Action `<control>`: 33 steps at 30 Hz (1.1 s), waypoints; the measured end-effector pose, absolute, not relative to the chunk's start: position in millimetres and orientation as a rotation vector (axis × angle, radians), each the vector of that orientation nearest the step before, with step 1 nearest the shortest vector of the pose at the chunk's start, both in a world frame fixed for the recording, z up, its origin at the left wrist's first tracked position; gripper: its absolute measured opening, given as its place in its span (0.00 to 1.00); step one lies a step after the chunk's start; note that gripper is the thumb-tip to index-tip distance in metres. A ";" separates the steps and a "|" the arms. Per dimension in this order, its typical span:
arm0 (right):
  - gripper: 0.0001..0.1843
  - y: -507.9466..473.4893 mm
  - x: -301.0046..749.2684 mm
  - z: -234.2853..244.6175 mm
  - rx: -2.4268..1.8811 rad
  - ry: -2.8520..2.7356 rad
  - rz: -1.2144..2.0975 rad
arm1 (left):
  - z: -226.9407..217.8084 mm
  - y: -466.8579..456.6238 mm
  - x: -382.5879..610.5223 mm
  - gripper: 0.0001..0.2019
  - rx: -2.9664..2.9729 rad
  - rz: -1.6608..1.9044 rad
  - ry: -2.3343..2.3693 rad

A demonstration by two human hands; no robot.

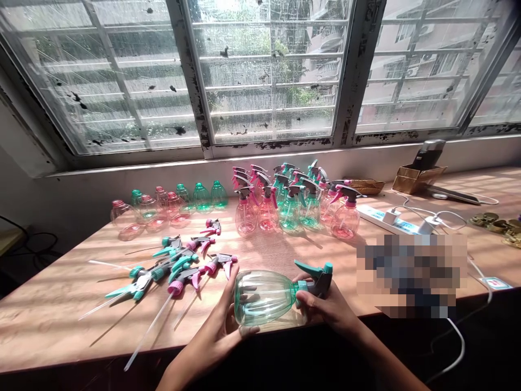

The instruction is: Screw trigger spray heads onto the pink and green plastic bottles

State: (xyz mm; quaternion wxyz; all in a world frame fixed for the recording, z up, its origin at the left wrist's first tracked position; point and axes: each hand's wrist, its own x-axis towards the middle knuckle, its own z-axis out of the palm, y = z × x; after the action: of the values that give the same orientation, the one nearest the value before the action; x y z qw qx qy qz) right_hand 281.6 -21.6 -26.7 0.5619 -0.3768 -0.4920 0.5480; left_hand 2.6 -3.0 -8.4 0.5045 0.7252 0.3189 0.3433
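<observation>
A clear green spray bottle [264, 297] lies sideways between my hands above the table's front edge. My left hand [232, 315] is wrapped round its wide base end. At the neck, my right hand [321, 304] has its fingers closed round the collar of the teal and grey trigger sprayer [321, 278], which sits on the bottle's mouth. To the left lies a loose pile of trigger sprayers [179, 266], pink or teal with grey, with thin clear dip tubes. Whether the collar is fully tightened I cannot tell.
Several open pink and green bottles [179, 210] stand at the back left. Bottles fitted with sprayers [290, 212] form a group at the back middle. On the right are a white power strip [391, 220] with cables, a cardboard box [419, 176] and a blurred patch [411, 274].
</observation>
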 end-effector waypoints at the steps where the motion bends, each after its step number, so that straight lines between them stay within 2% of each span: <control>1: 0.23 -21.6 281.7 -26.8 -0.886 -1.160 1.286 | -8.2 -2.9 2.0 0.47 1.750 0.826 0.769; 9: 0.23 -21.4 281.4 -26.5 -0.881 -1.138 1.318 | -10.3 0.6 3.4 0.36 1.804 0.848 0.670; 15: 0.22 -22.3 281.3 -22.6 -0.885 -1.160 1.296 | -2.2 -5.3 4.1 0.47 1.796 0.813 0.732; 23: 0.21 -22.8 281.1 -23.1 -0.869 -1.172 1.300 | -10.6 -4.6 4.3 0.39 1.763 0.905 0.642; 30: 0.21 -23.1 281.4 -22.0 -0.895 -1.169 1.281 | -5.2 -4.2 3.3 0.48 1.743 0.825 0.684; 33: 0.22 -22.9 281.8 -21.5 -0.906 -1.172 1.285 | -0.7 -5.0 2.3 0.46 1.839 0.804 0.745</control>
State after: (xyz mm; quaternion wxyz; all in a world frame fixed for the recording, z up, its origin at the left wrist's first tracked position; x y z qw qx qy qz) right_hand 281.8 -22.9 -21.5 0.5565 -0.3837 -0.4966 0.5444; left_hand 2.3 -5.0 -0.7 0.4797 0.7538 0.3053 0.3295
